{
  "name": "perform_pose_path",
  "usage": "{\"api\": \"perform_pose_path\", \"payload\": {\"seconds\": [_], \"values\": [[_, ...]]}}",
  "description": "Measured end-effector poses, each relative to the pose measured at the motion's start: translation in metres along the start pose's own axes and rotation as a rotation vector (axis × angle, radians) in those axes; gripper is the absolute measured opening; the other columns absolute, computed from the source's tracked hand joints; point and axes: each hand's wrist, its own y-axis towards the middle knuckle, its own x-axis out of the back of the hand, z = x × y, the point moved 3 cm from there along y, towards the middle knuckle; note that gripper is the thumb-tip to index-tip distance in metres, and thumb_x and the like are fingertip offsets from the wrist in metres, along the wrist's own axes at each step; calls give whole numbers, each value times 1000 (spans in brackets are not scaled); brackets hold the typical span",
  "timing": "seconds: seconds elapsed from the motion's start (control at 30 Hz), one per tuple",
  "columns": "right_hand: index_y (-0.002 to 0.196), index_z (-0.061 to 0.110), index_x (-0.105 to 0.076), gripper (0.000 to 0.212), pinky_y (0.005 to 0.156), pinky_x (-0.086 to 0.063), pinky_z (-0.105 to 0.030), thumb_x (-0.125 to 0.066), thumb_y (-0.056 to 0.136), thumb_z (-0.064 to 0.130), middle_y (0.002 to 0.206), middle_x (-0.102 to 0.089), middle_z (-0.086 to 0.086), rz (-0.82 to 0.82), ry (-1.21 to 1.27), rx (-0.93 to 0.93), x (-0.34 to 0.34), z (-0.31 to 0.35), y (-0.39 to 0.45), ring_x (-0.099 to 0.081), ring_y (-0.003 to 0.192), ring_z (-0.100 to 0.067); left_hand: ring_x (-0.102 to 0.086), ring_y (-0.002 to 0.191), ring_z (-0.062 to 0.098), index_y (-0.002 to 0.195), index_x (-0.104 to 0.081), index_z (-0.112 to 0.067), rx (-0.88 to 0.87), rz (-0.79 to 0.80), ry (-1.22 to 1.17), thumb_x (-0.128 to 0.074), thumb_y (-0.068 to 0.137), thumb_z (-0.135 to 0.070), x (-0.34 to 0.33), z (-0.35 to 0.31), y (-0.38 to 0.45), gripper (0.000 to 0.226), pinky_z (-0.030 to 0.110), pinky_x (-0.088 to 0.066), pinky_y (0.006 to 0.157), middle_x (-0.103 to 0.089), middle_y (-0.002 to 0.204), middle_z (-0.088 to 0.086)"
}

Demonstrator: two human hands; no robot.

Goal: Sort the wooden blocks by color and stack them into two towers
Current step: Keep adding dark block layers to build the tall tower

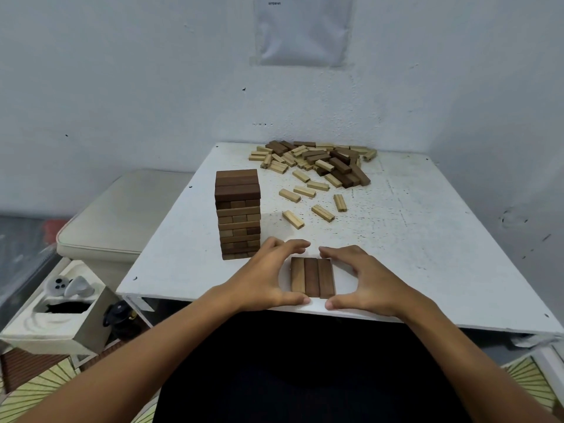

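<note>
While both hands frame a flat row (312, 277) of three brown blocks near the table's front edge, the main risk, as a judgement, is a careless squeeze or lift: pressing unevenly from the two sides could fan the three apart or skew them, and carrying them toward the tower (238, 213) could knock it, since it stands just beside the left hand (262, 277) and already rises many layers high. A bump from the left wrist or a layer set down off-centre could topple it across the table (427, 239). The left hand is curved in a loose C, fingertips at the row's far end and thumb at its near end, close to or just touching the wood; the right hand (364, 279) mirrors it on the other side. Neither clearly grips anything, and firm contact cannot be told. The row lies side by side, long edges touching, one block paler than the other two. The tower is dark brown, its layers crossing in alternate directions, fairly square. At the table's far edge lies a mixed pile (317, 161) of pale and dark blocks, with several pale ones scattered loose between pile and hands.
</note>
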Motion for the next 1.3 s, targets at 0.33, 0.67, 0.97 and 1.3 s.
{"api": "perform_pose_path", "payload": {"seconds": [0.33, 0.67, 0.97, 1.3], "values": [[146, 44, -33, 91, 107, -33, -27, -83, 70, 42, 135, -42, 13, -51, 16, 15, -2, 0, 1, -38, 126, -3, -44, 126, 4, 140, -31, -45, -10, -17, -39, -82, 70, -49, -3, 2, 5, 87, 21, -32, 102, -45, 133, -8], [143, 48, -35, 87, 103, -32, -24, -82, 70, 44, 131, -43, 13, -83, 14, 18, -7, -4, 4, -40, 124, -3, -48, 122, 4, 136, -34, -47, -15, -52, -52, -83, 65, -52, -6, 8, 8, 87, 27, -38, 105, -50, 128, -10], [140, 44, -42, 88, 102, -36, -23, -85, 63, 44, 126, -48, 13, -134, 74, 24, -9, -1, 3, -46, 120, -2, -53, 119, 0, 131, -44, -35, -38, -70, -75, -87, 63, -44, -4, 2, 9, 81, 21, -41, 101, -51, 125, -8], [132, 43, -48, 80, 78, -34, -9, -89, 65, 28, 121, -55, 19, -177, 107, 107, 25, 28, -11, -44, 99, 23, -50, 106, -15, 121, -45, -41, -92, -167, -60, -89, 60, -46, 20, -29, 1, 75, 0, -36, 82, -56, 126, -10]]}}
